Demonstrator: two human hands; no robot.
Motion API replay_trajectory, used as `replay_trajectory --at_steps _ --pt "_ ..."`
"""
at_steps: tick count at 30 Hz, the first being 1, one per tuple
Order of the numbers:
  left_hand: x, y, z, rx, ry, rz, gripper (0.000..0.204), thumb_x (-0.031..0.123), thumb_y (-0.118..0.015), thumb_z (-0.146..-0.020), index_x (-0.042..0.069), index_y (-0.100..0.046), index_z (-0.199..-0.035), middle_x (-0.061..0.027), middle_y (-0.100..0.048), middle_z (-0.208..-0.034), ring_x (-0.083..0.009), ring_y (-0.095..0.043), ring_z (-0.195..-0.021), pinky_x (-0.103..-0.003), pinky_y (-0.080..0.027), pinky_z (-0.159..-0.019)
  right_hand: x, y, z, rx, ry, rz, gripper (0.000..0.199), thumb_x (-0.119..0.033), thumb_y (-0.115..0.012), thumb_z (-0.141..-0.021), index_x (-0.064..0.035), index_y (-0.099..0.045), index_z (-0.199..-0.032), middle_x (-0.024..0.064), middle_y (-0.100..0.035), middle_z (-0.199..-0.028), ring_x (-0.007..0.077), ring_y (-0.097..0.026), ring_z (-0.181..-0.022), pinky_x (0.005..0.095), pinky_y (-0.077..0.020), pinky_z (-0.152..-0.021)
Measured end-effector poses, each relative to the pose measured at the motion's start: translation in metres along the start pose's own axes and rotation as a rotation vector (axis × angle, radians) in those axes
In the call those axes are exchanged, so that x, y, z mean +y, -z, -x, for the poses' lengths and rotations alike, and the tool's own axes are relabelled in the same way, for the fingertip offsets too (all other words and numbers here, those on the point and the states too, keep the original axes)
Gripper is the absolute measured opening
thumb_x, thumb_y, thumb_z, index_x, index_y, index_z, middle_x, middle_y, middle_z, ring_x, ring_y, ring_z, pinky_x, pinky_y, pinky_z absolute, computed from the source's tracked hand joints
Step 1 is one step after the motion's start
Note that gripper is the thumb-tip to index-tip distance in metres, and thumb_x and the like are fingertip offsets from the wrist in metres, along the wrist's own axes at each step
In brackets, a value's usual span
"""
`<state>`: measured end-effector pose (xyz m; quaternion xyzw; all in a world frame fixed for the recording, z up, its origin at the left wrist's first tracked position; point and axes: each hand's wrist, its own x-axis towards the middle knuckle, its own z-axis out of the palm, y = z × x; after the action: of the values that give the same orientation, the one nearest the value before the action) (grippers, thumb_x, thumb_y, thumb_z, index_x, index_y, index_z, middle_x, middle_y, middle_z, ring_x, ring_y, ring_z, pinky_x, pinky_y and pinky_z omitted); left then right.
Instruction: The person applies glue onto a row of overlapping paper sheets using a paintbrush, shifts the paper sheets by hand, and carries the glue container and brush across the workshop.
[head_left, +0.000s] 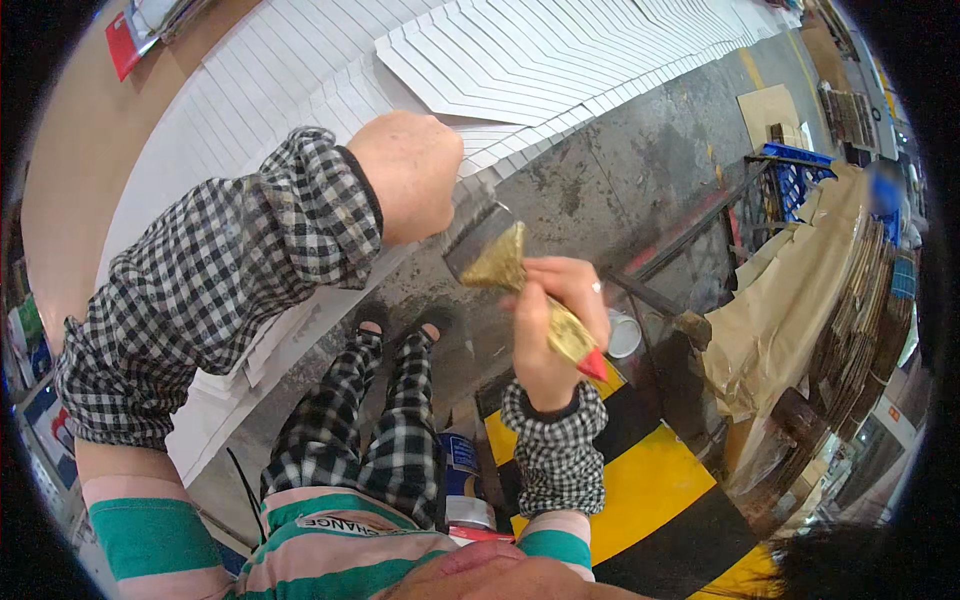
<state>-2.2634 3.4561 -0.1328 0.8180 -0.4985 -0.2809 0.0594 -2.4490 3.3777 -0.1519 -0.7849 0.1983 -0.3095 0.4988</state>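
In right hand (556, 320), one glue-caked brush (510, 268).

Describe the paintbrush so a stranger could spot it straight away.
Start at the fanned rows of white sheets across the top, then drop to the grey concrete floor below them. There the right hand grips a wide, glue-crusted yellowish paintbrush, beside the left hand. Its red handle tip and dark bristles set it apart.
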Motion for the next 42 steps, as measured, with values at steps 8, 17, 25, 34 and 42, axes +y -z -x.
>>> replay_trajectory --at_steps 8,17,25,34,42 --pt "0.001 -0.003 0.001 0.007 0.036 0.027 0.012 0.002 -0.054 -0.062 -0.009 -0.058 -0.064 -0.0278 -0.058 -0.067 -0.0392 -0.061 -0.069 -0.042 -0.05 -0.066 0.0 -0.003 0.007 0.041 0.028 -0.003 0.007 0.001 -0.06 -0.073 0.0022 -0.058 -0.079 0.0149 -0.061 -0.083 0.0233 -0.06 -0.072 0.0301 -0.0486 -0.066" --pt "0.001 -0.003 0.0 -0.066 0.036 0.033 0.015 0.002 -0.053 -0.061 -0.01 -0.061 -0.065 -0.0279 -0.058 -0.068 -0.039 -0.061 -0.068 -0.041 -0.05 -0.067 -0.003 -0.003 0.015 0.073 -0.135 0.063 0.006 0.004 -0.058 -0.074 0.0031 -0.057 -0.079 0.0153 -0.061 -0.084 0.0224 -0.059 -0.071 0.0299 -0.0477 -0.064" --pt "0.002 -0.006 0.001 -0.025 0.017 0.012 0.014 0.005 -0.055 -0.061 -0.007 -0.061 -0.063 -0.0259 -0.058 -0.065 -0.0374 -0.061 -0.068 -0.041 -0.051 -0.065 -0.009 -0.009 0.034 0.036 -0.057 -0.005 0.004 0.004 -0.05 -0.082 0.0063 -0.053 -0.084 0.0148 -0.056 -0.093 0.014 -0.057 -0.067 0.0237 -0.051 -0.054" --pt "0.0 -0.007 0.002 -0.013 -0.007 -0.037 0.018 0.007 -0.055 -0.063 -0.008 -0.062 -0.068 -0.0259 -0.059 -0.067 -0.0364 -0.063 -0.07 -0.041 -0.051 -0.066 -0.004 -0.016 0.046 0.151 -0.122 0.041 0.007 0.003 -0.059 -0.074 0.0021 -0.057 -0.081 0.0149 -0.061 -0.083 0.023 -0.06 -0.074 0.03 -0.0476 -0.068" --pt "0.004 -0.024 0.019 -0.078 0.116 -0.147 0.041 0.027 -0.065 -0.07 -0.01 -0.059 -0.087 -0.0274 -0.059 -0.089 -0.0349 -0.061 -0.082 -0.039 -0.05 -0.069 -0.018 0.022 0.094 0.102 -0.048 -0.055 0.008 0.001 -0.047 -0.085 0.0054 -0.052 -0.087 0.0177 -0.053 -0.096 0.0173 -0.055 -0.073 0.0279 -0.0531 -0.055"
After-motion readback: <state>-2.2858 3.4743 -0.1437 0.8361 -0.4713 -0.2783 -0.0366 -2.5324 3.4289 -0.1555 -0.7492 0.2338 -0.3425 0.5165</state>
